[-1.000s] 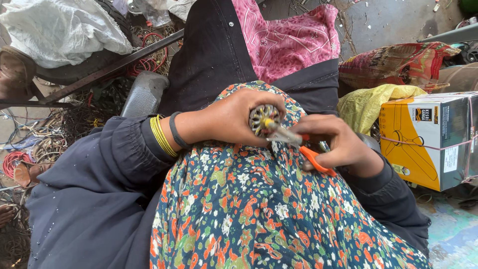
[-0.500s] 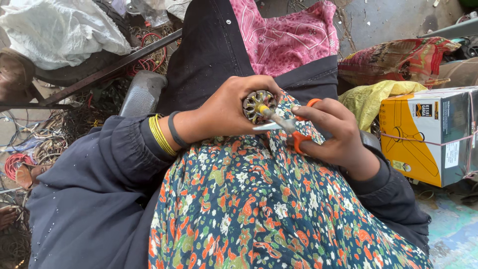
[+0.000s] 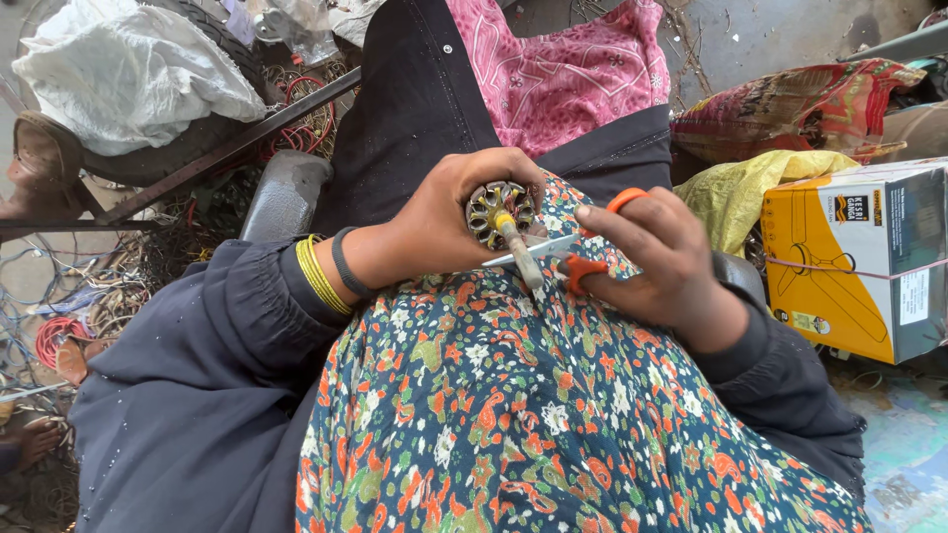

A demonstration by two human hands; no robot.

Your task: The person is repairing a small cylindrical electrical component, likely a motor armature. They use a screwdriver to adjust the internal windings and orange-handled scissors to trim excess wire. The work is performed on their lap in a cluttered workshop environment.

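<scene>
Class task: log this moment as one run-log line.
left hand: grips motor rotor | right hand: holds orange-handled scissors, blades at rotor | over floral lap

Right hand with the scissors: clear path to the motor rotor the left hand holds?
Probably yes. The right hand holds orange-handled scissors whose blades already reach the motor rotor at its shaft. The left hand grips the rotor's far side, leaving its face open.

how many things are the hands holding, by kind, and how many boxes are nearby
Round metal motor rotor with a shaft, in the left hand: 1
Orange-handled scissors, in the right hand: 1
Yellow cardboard box: 1
Total: 3
</scene>
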